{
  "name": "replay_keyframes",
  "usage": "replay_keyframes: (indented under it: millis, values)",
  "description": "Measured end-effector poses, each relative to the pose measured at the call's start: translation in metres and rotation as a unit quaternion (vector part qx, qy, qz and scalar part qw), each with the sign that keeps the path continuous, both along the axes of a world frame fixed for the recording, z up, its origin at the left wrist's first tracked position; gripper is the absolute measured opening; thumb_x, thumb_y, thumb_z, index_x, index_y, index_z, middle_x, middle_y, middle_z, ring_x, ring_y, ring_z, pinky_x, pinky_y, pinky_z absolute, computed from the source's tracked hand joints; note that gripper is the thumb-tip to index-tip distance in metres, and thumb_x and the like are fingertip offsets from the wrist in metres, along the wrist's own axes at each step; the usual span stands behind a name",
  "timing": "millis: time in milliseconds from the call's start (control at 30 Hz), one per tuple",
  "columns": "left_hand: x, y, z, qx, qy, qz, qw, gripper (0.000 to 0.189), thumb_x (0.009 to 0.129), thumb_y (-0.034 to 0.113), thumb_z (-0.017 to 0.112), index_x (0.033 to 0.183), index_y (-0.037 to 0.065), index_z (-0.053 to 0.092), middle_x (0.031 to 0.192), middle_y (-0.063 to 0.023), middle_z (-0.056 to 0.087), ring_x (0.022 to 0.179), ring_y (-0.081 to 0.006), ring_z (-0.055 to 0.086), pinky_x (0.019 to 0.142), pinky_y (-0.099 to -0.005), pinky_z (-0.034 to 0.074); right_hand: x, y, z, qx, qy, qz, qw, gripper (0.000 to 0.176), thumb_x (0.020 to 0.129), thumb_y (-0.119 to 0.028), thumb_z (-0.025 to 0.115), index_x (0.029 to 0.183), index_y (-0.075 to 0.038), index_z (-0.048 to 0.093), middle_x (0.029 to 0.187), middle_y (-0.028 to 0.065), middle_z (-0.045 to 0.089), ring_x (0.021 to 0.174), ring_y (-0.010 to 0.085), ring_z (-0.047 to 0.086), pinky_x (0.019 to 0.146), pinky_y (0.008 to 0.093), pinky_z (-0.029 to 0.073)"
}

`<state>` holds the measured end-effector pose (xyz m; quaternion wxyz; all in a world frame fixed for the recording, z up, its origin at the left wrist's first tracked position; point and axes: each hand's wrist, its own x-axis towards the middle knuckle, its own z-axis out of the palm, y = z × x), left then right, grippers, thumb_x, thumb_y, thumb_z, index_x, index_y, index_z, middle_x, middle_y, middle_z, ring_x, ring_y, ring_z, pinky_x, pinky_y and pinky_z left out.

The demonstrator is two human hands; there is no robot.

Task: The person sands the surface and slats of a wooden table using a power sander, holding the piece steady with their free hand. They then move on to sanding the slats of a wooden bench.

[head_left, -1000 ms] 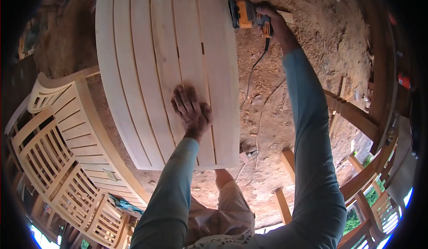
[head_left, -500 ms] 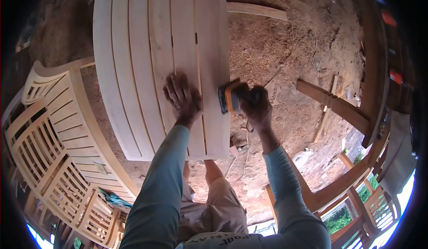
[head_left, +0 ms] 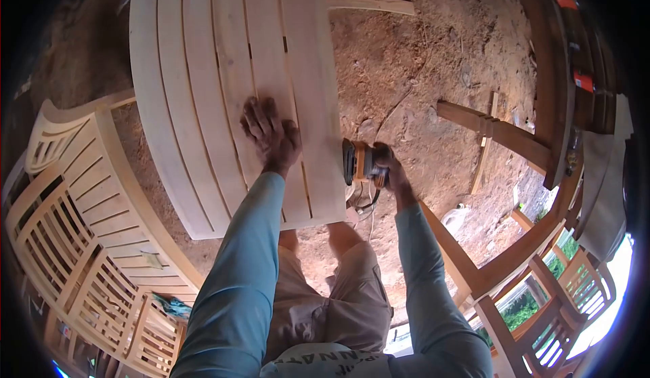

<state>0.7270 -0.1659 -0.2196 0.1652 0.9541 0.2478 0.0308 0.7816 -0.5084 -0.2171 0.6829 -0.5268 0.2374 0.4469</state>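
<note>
A slatted wooden tabletop (head_left: 313, 107) of pale boards stretches away in front of me. My left hand (head_left: 273, 134) rests on it with the fingers spread, over the slats right of the middle. At the right edge of the boards, my right hand (head_left: 389, 164) grips an orange and black electric sander (head_left: 362, 161). The sander is turned on its side, its dark pad facing the tabletop's edge. A dark cord hangs beneath the sander toward the ground.
Pale slatted benches (head_left: 115, 195) stand at the left, with a teal cloth (head_left: 172, 306) on one. Dark wooden frames (head_left: 497, 134) and chairs (head_left: 542, 324) are at the right. A loose plank (head_left: 371, 3) lies on the reddish dirt ground (head_left: 433, 59).
The sander and my right hand have moved a little nearer to me along the tabletop's right edge. My left hand stays on the boards. The whole view has shifted slightly.
</note>
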Motion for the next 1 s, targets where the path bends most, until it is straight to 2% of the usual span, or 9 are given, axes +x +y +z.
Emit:
replay_keyframes:
  millis: [67, 467, 600, 633, 733, 833, 933, 967, 1000]
  values:
    - [-0.001, -0.002, -0.002, 0.006, -0.012, -0.003, 1.0, 0.077, 0.098, 0.039, 0.047, 0.164, 0.004, 0.028, 0.172, -0.0286, 0.011, 0.158, -0.0523, 0.01, 0.124, -0.0703, 0.009, 0.027, 0.009, 0.002, -0.025, 0.019, 0.055, 0.998, 0.068, 0.081, -0.023, 0.071, 0.145, -0.011, 0.049, 0.109, 0.0099, 0.069, 0.077, 0.0225, 0.07, 0.061, 0.0374, 0.061]
    - [0.007, 0.0, 0.007, -0.019, -0.008, -0.002, 1.0, 0.078, 0.091, 0.03, 0.058, 0.159, 0.0, 0.033, 0.17, -0.0285, 0.019, 0.158, -0.0505, 0.01, 0.126, -0.068, 0.005, 0.139, 0.073, -0.019, 0.038, -0.027, 0.028, 0.999, 0.065, 0.081, -0.018, 0.072, 0.142, -0.01, 0.052, 0.102, 0.0083, 0.066, 0.073, 0.0207, 0.067, 0.059, 0.0349, 0.058]
    - [0.033, 0.008, 0.016, -0.001, -0.018, 0.052, 0.998, 0.071, 0.098, 0.04, 0.059, 0.157, 0.005, 0.039, 0.163, -0.027, 0.031, 0.151, -0.0485, 0.027, 0.121, -0.0656, 0.02, 0.166, 0.085, -0.015, 0.063, -0.037, 0.049, 0.996, 0.061, 0.081, -0.014, 0.076, 0.139, -0.011, 0.056, 0.113, 0.0098, 0.063, 0.088, 0.0203, 0.067, 0.063, 0.0327, 0.058]
    - [0.061, 0.022, 0.026, 0.041, -0.04, 0.061, 0.997, 0.066, 0.1, 0.044, 0.057, 0.153, 0.006, 0.046, 0.16, -0.0256, 0.036, 0.144, -0.0484, 0.035, 0.116, -0.0657, 0.027, 0.171, 0.088, -0.02, 0.066, -0.035, 0.045, 0.996, 0.057, 0.081, -0.013, 0.077, 0.136, -0.012, 0.059, 0.116, 0.011, 0.063, 0.093, 0.022, 0.068, 0.067, 0.0339, 0.06]
    - [0.164, 0.071, 0.017, 0.027, -0.107, 0.078, 0.991, 0.052, 0.104, 0.031, 0.055, 0.149, 0.006, 0.048, 0.153, -0.0244, 0.045, 0.139, -0.0476, 0.043, 0.114, -0.0615, 0.034, 0.192, 0.096, -0.035, 0.038, -0.112, 0.099, 0.988, 0.035, 0.083, -0.012, 0.079, 0.117, -0.016, 0.07, 0.126, 0.0161, 0.06, 0.107, 0.0294, 0.068, 0.08, 0.0388, 0.061]
    - [0.255, 0.109, -0.006, 0.049, -0.028, 0.167, 0.984, 0.055, 0.104, 0.033, 0.055, 0.153, 0.011, 0.045, 0.158, -0.0227, 0.04, 0.144, -0.0463, 0.038, 0.115, -0.0629, 0.032, 0.212, 0.106, -0.045, 0.003, -0.192, 0.156, 0.969, 0.02, 0.083, -0.013, 0.081, 0.102, -0.018, 0.077, 0.134, 0.0199, 0.058, 0.117, 0.0359, 0.067, 0.091, 0.0426, 0.062]
    - [0.292, 0.122, -0.029, 0.121, 0.031, 0.16, 0.979, 0.06, 0.104, 0.037, 0.054, 0.157, 0.013, 0.04, 0.162, -0.0211, 0.034, 0.147, -0.0463, 0.032, 0.115, -0.0663, 0.029, 0.243, 0.125, -0.038, 0.002, -0.233, 0.142, 0.962, 0.023, 0.081, -0.014, 0.083, 0.102, -0.021, 0.077, 0.133, 0.0194, 0.059, 0.117, 0.0378, 0.067, 0.091, 0.0423, 0.062]
    - [0.288, 0.128, -0.057, 0.199, 0.001, 0.152, 0.968, 0.065, 0.105, 0.041, 0.052, 0.162, 0.015, 0.034, 0.164, -0.0211, 0.03, 0.15, -0.0467, 0.027, 0.116, -0.0677, 0.024, 0.253, 0.134, -0.042, 0.001, -0.264, 0.119, 0.957, 0.023, 0.081, -0.015, 0.083, 0.102, -0.022, 0.077, 0.133, 0.0194, 0.059, 0.117, 0.0384, 0.067, 0.09, 0.0422, 0.063]
    - [0.292, 0.13, -0.056, 0.184, -0.002, 0.157, 0.97, 0.067, 0.105, 0.043, 0.052, 0.163, 0.015, 0.033, 0.164, -0.0219, 0.03, 0.15, -0.0471, 0.026, 0.117, -0.0673, 0.023, 0.262, 0.143, -0.05, -0.001, -0.294, 0.097, 0.951, 0.023, 0.08, -0.016, 0.084, 0.101, -0.023, 0.077, 0.133, 0.0194, 0.059, 0.116, 0.039, 0.067, 0.089, 0.042, 0.063]
